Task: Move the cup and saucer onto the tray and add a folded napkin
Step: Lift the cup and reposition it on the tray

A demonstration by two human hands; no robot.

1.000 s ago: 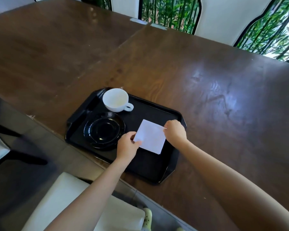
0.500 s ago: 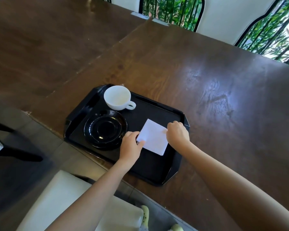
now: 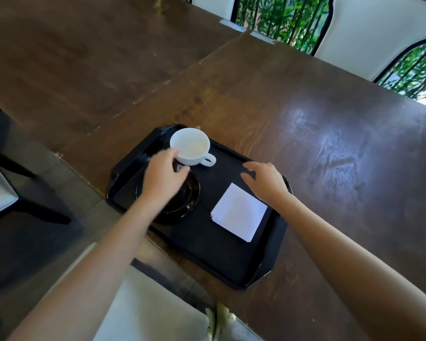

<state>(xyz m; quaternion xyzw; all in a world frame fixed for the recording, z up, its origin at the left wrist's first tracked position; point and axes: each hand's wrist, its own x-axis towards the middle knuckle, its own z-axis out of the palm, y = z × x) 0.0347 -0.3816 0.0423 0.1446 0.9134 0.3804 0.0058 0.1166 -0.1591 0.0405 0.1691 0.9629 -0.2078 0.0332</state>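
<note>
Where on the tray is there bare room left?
Free: the tray floor nearer than the napkin, and the strip between cup and right hand. Crowded: the left half, where the left hand covers the saucer.

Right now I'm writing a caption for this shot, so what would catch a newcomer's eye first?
The white cup at the far left corner of the black tray, with the left hand reaching to its side. Next, the white folded napkin lying flat on the tray's right half, the right hand open just beyond it. The black saucer nearly vanishes beneath the left hand.
</note>
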